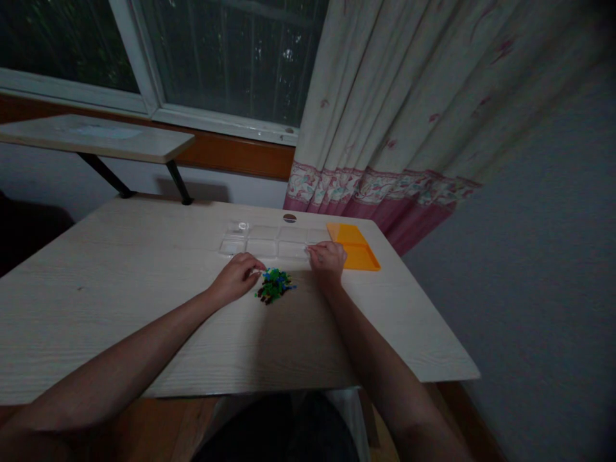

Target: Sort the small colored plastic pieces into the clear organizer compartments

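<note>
A small pile of green, blue, brown and yellow pieces, like tiny building bricks, lies on the table. At its left edge is my left hand, thumb and forefinger pinched together; anything between them is too small to name. Behind the pile lies a clear plastic compartment tray with two rows of sections. My right hand hovers at its right end, fingertips pinched by a front compartment. A tiny pale spot shows at those fingertips, too small to identify. Beside this hand sits an orange-yellow tray, partly covered by it.
The pale wooden table ends on the right near a grey wall. A round brown spot lies behind the clear tray. At the back left stands a raised shelf on black legs. A flowered curtain hangs beside the window.
</note>
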`<state>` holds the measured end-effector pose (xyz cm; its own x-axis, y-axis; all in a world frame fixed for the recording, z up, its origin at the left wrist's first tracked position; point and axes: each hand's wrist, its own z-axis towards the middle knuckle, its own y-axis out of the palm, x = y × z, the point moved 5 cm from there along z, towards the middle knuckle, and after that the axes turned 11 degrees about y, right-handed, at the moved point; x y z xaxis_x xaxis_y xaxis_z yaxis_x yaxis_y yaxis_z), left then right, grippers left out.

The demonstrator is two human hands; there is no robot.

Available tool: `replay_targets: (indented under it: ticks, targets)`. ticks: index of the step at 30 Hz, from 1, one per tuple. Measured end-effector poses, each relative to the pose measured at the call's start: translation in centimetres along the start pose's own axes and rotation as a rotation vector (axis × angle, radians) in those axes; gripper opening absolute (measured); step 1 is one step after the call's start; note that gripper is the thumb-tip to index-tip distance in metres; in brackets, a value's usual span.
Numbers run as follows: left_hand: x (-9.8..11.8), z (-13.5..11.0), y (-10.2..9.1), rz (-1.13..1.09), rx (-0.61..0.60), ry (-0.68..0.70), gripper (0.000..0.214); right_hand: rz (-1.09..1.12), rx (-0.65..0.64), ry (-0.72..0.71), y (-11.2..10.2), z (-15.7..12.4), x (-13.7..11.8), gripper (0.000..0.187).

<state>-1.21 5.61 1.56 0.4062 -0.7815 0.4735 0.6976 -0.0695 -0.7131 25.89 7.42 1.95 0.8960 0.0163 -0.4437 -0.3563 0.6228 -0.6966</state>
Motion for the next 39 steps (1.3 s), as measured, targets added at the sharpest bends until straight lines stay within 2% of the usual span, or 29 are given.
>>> replay_targets:
  ticks: [6, 10, 15, 21, 32, 39]
  targets:
    - [0.0, 0.0, 0.0, 0.025, -0.086, 0.044, 0.017, 0.015, -0.04, 0.023, 0.6, 0.1, 0.4, 0.016]
    - [-0.2, 0.1, 0.0, 0.019, -0.106, 0.037, 0.016, -0.012, -0.065, -0.017, 0.8, 0.0, 0.2, 0.017]
    - [-0.3, 0.1, 0.0, 0.007, -0.097, 0.008, 0.012, 0.01, -0.074, -0.084, 1.0, -0.2, -0.3, 0.014]
    - [-0.5, 0.0, -0.4, 0.028, -0.073, -0.051, 0.017, 0.048, -0.067, -0.093, 1.3, -0.2, 0.1, 0.016]
    - [-0.6, 0.0, -0.6, 0.046, -0.086, -0.027, 0.014, 0.067, -0.084, -0.09, 1.5, -0.1, 0.3, 0.018]
    - [-0.8, -0.2, -0.4, 0.028, -0.076, -0.026, 0.024, 0.061, -0.113, -0.074, 1.9, 0.1, 0.6, 0.019]
